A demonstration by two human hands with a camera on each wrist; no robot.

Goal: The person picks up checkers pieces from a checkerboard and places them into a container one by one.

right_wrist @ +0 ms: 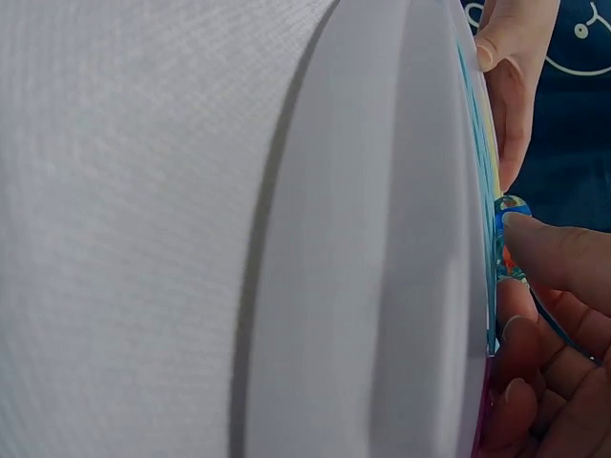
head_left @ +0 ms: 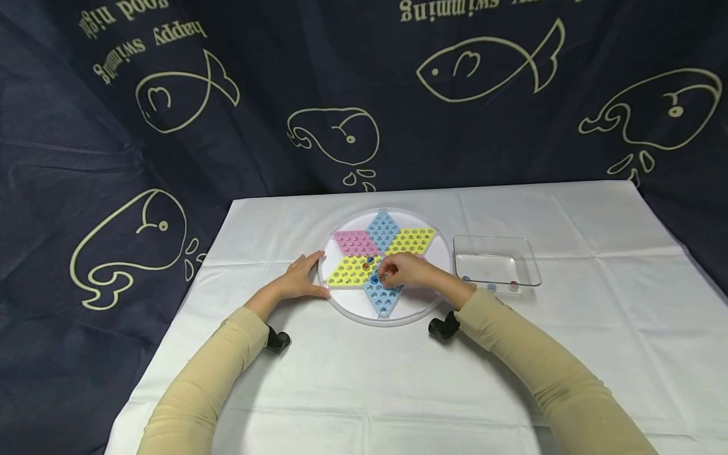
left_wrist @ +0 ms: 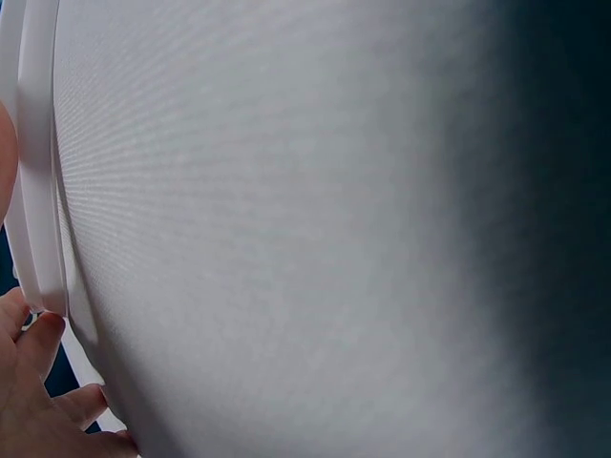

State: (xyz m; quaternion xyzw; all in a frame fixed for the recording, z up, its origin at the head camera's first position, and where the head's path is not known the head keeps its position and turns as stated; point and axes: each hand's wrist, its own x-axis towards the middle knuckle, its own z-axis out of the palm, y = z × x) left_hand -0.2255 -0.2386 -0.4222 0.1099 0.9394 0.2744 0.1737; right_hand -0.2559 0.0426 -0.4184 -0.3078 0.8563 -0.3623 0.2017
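A round white Chinese checkers board (head_left: pixel 352 306) with a pink, yellow and blue star lies on the table. My left hand (head_left: pixel 298 278) rests at its left rim, fingers and thumb spread along the edge; in the left wrist view its fingertips (left_wrist: pixel 48 329) touch the rim. Over the blue near point of the star, my right hand (head_left: pixel 406 270) pinches an orange marble (head_left: pixel 383 279) between thumb and fingertips, close to the holes. Beside it sits a blue marble (head_left: pixel 374 279). Another blue marble (head_left: pixel 370 259) and a reddish marble (head_left: pixel 366 266) lie on the yellow area.
To the right of the board stands a clear plastic box (head_left: pixel 526 259) with a few marbles (head_left: pixel 491 287) along its near side. White cloth (head_left: pixel 341 392) covers the table. A dark curtain with fish drawings (head_left: pixel 256 145) hangs behind.
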